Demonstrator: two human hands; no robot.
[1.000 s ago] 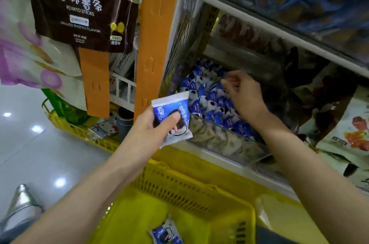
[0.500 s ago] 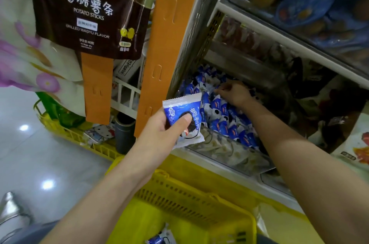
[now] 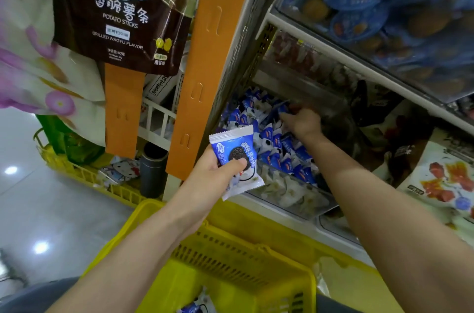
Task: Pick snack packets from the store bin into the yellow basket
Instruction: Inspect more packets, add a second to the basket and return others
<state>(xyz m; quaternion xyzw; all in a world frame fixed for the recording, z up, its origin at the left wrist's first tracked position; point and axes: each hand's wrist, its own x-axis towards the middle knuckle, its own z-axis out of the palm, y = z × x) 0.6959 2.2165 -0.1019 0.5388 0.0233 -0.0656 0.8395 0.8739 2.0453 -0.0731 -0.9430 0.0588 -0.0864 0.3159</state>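
Note:
My left hand [image 3: 211, 175] holds a blue-and-white snack packet [image 3: 237, 159] upright in front of the store bin [image 3: 292, 193], above the yellow basket [image 3: 230, 246]. The clear bin holds a pile of the same packets [image 3: 279, 143]. My right hand [image 3: 304, 123] reaches deep into the pile at the back. Its fingers curl round a blue packet [image 3: 282, 109] there. One packet [image 3: 196, 307] lies in the bottom of the basket, partly cut off by the frame.
An orange shelf post [image 3: 200, 69] stands left of the bin. A brown potato-sticks bag [image 3: 123, 18] hangs at upper left. Another bin of blue-wrapped snacks [image 3: 379, 5] sits on the shelf above. Orange-printed packs [image 3: 446, 179] lie to the right. A second yellow basket [image 3: 77, 171] is on the floor.
My right hand has pushed further back into the bin and closed its fingers on a packet. My left hand stays put with its packet. The camera has moved closer.

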